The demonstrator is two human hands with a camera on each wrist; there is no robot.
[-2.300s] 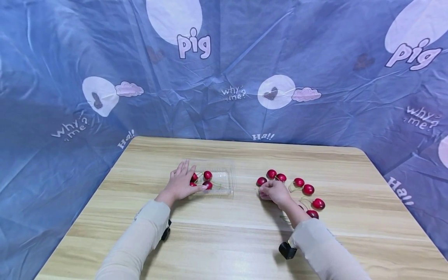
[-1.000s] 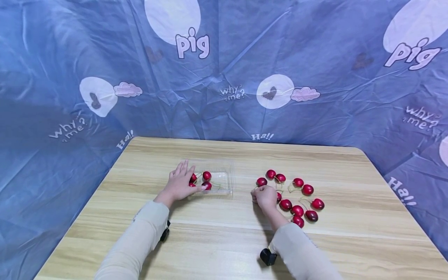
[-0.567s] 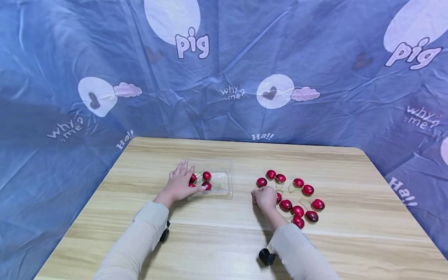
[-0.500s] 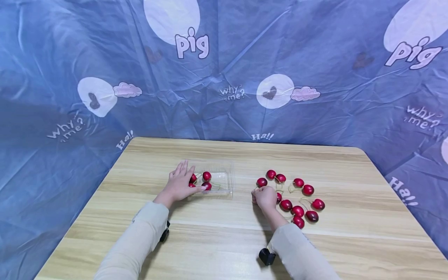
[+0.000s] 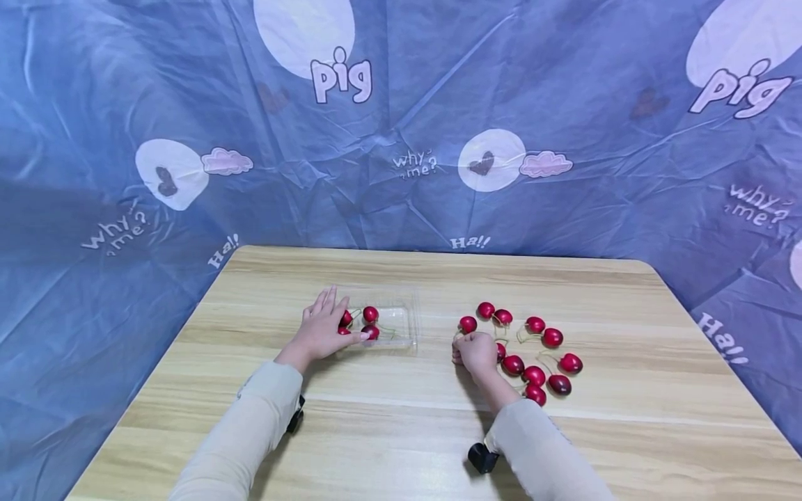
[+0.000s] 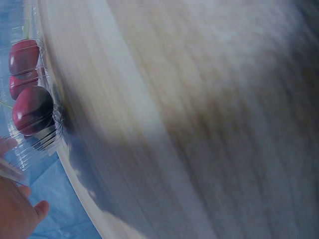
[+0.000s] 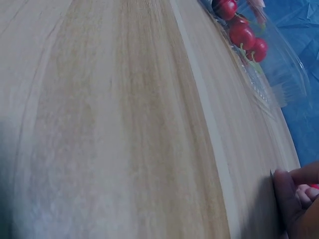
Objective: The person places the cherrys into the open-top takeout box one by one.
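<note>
In the head view, my left hand (image 5: 321,330) rests spread over the left end of a clear plastic box (image 5: 410,325), fingers straight and thumb at its near rim. Several red cherries (image 5: 370,314) with green stems lie inside, partly covered by the hand. The left wrist view shows the box's ribbed side close to the fingers (image 6: 40,209). My right hand (image 5: 476,353) is low over the table, thumb and forefinger pinching the stem of a cherry (image 5: 468,325) just beyond it. In the right wrist view those fingertips meet, with the stem mostly hidden.
Loose cherries lie around and right of the right hand, among them a bright one (image 5: 570,363) and a dark one (image 5: 560,385). The wooden table (image 5: 388,424) ends at a blue printed cloth (image 5: 401,118). Each wrist carries a black camera (image 5: 482,458).
My right hand has shifted left and slightly toward me, uncovering several cherries, and then has stayed almost still. The left hand and the box keep their place.
</note>
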